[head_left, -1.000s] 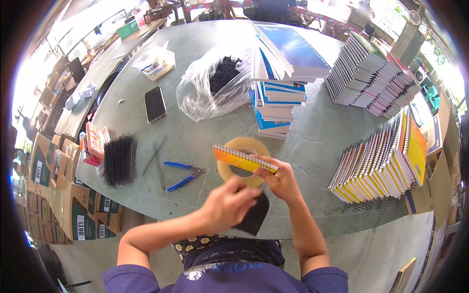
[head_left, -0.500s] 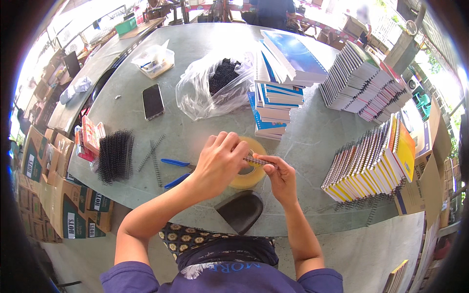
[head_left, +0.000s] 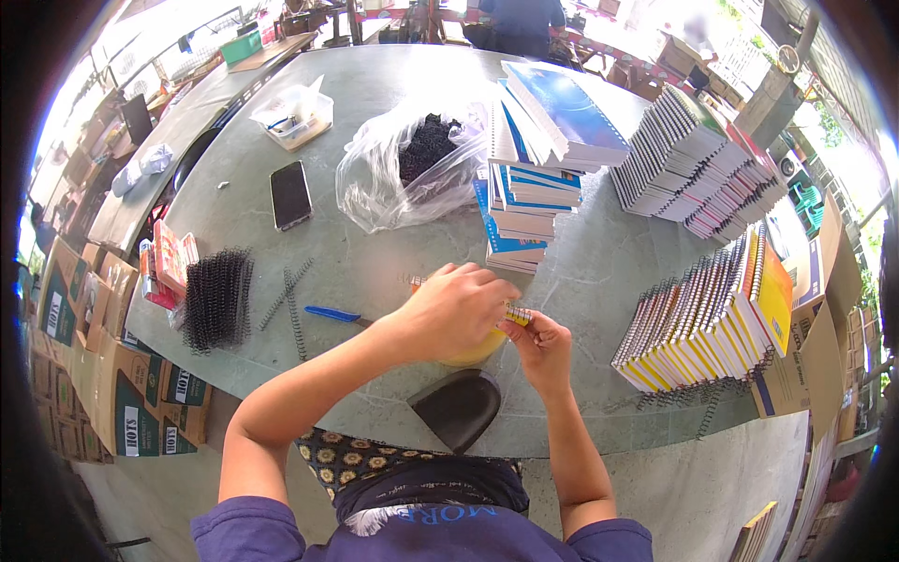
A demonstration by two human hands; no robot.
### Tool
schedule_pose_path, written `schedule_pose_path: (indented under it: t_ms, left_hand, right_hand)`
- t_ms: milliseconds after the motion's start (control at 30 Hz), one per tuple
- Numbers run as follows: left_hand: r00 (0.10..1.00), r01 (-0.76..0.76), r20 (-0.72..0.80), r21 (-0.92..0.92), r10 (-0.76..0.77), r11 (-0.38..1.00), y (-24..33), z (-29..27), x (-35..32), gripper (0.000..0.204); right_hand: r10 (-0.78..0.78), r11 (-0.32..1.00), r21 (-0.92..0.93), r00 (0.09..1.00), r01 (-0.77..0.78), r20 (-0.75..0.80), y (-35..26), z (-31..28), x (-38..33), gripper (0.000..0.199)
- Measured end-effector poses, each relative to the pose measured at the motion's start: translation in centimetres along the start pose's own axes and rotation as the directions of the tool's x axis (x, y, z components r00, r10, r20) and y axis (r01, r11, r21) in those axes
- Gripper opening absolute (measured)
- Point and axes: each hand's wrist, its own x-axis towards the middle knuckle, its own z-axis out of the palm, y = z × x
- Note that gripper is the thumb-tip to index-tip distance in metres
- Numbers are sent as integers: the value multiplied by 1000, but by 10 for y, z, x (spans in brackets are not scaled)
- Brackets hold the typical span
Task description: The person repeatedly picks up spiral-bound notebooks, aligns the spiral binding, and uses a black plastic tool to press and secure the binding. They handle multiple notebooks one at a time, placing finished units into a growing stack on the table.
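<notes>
Close together at the near middle of the table, my left hand [head_left: 459, 304] and my right hand [head_left: 541, 345] are closed on a dark spiral coil [head_left: 518, 316] with yellow showing along it. The right thumb and fingers pinch its right end; my left fingers curl over the rest and hide most of it. A thin coil end [head_left: 410, 279] sticks out left of my left hand. Below my hands lies a round, yellowish thing [head_left: 476, 354], like a tape roll, mostly covered. A blue-handled tool [head_left: 335, 314] lies partly under my left forearm. A dark rounded block [head_left: 457, 408] is nearest me.
Loose coils [head_left: 296, 314] and a black coil bundle [head_left: 217, 300] lie left. Farther back are a phone [head_left: 291, 196], a plastic tub [head_left: 295, 120] and a bag of coils [head_left: 398, 178]. Blue books [head_left: 562, 117], spiral notebooks [head_left: 670, 155] and yellow notebooks [head_left: 698, 314] stand right.
My left hand has shifted right and slightly down, closer to my right hand, covering more of the coil and the round yellowish thing. One blue handle is now hidden by my left forearm.
</notes>
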Motion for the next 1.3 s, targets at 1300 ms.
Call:
schedule_pose_path:
  t_ms: [1300]
  left_hand:
    - [956,-32,-138,-925,-257,380,75,-57,18,29]
  right_hand:
    - [-588,734,-671,594,107,-548,-189,-184,-71,46]
